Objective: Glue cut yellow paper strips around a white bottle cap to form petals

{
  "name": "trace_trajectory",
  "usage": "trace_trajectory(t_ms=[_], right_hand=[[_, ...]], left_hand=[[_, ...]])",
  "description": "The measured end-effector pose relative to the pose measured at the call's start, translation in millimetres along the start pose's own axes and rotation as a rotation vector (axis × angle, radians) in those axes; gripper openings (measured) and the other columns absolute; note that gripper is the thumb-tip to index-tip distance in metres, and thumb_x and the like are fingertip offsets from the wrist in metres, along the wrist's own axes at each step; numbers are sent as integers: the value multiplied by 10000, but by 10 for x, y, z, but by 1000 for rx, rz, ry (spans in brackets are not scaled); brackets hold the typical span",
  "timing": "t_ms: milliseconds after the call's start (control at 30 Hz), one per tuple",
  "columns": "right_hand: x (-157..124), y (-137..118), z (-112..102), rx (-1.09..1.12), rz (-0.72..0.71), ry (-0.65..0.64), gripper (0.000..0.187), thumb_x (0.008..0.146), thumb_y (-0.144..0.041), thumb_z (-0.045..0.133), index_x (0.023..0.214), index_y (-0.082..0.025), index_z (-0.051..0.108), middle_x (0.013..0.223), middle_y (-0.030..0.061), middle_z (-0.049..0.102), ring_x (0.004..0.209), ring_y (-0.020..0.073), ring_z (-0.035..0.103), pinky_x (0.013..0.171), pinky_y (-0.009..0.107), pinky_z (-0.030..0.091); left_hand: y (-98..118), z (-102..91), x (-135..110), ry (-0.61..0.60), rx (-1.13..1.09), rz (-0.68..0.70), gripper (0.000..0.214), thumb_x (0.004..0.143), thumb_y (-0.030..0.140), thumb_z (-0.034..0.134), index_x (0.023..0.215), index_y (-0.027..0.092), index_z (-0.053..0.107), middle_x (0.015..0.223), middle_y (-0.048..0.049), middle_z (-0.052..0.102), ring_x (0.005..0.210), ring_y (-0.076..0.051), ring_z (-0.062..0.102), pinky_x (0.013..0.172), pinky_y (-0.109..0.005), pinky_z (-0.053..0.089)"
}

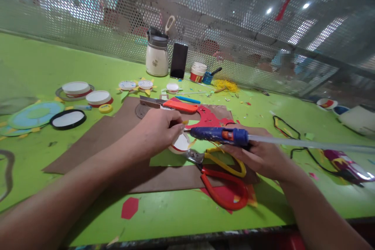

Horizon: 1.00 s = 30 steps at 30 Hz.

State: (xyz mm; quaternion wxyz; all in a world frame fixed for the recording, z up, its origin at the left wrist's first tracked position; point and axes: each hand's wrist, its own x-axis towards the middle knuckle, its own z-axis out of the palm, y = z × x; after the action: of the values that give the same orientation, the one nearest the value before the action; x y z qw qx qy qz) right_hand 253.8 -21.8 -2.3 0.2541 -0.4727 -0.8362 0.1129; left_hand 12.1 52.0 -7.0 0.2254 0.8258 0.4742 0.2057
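Note:
My right hand [265,154] is wrapped round a blue hot glue gun [215,134], a long clear glue stick [293,142] trailing from its back end. The gun's nozzle points left, close to my left fingertips. With thumb and fingers pinched, my left hand [164,127] holds a small yellow piece [185,123], probably paper. Just below the fingers sits a white round lid [181,143] with a red edge. Scissors [202,160] with one yellow and one red handle lie under the gun. An orange utility knife [180,105] rests behind my left hand.
Brown cardboard [88,144] covers mid-table, with red cut paper [209,117] on it. Left are several lids [99,97] and a blue-green paper disc [36,115]. A jug [157,56], a phone [178,61] and paint pots [198,72] stand behind. A black cord [315,160] lies right.

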Motion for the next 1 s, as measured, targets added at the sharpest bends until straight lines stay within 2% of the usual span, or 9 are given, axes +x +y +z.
trace_trajectory(t_ms=[200, 433, 1000], right_hand=[[-21, 43, 19, -46, 0, -5, 174, 898, -317, 550, 798, -186, 602, 741, 21, 633, 646, 144, 525, 611, 234, 404], [-11, 8, 34, -76, -22, 7, 203, 901, -304, 533, 751, -178, 587, 699, 23, 629, 607, 140, 518, 580, 235, 394], [12, -105, 34, -84, -36, 15, 237, 931, -359, 489, 825, -196, 625, 686, 20, 616, 605, 154, 538, 559, 245, 408]], left_hand=[[27, -10, -15, -21, 9, -24, 195, 771, 256, 527, 594, 180, 556, 537, 17, 532, 540, -128, 471, 521, -245, 292], [37, 4, -4, -32, 48, -16, 169, 780, 255, 506, 642, 182, 570, 594, 10, 566, 565, -131, 494, 537, -239, 308], [30, 12, -6, -57, 84, -11, 177, 790, 270, 490, 655, 186, 569, 593, 1, 573, 564, -141, 504, 526, -244, 306]])
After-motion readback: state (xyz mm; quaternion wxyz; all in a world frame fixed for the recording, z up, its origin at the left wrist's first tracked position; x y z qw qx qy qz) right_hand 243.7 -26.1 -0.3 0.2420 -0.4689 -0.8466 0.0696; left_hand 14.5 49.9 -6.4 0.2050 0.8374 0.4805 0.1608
